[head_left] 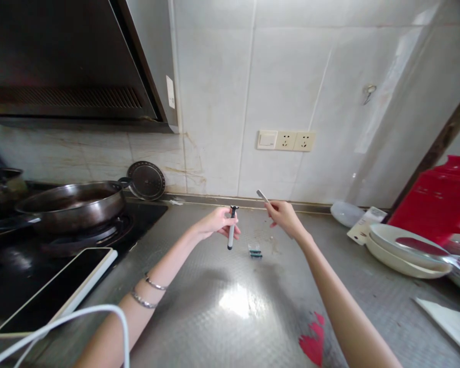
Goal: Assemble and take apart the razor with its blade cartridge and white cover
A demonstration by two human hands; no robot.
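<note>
Left hand (pixel 216 222), just left of frame centre, was closed around a slim grey-and-black handle (pixel 231 234), gripped between thumb and fingers; the handle stood nearly upright, its dark forked head uppermost and its black butt below the fingers. Right hand (pixel 283 217), right of centre, pinched a small flat grey piece (pixel 261 195) between thumb and fingers, its free end pointing to the upper left; exact identity could not be made out. The two held items were apart. Below and between the hands, two small dark strips (pixel 255 253) lay near the middle of the frame on the metal countertop (pixel 199 322), seemingly in clear packaging. Two silver bracelets (pixel 143 301) circled the left forearm. Lower left: a phone (pixel 57 294), screen dark, lay partly over the black stove, with a white cable (pixel 80 310) curving in front. Left side: a steel pan (pixel 92 212) sat on a burner; a dark perforated disc (pixel 146 180) leaned against the tiled wall. Right side: pale dishes (pixel 398 259) were stacked beside a red container (pixel 437 199), with a white card (pixel 364 227) next to them. Lower right: a torn red patch (pixel 314 340) showed on the counter.
</note>
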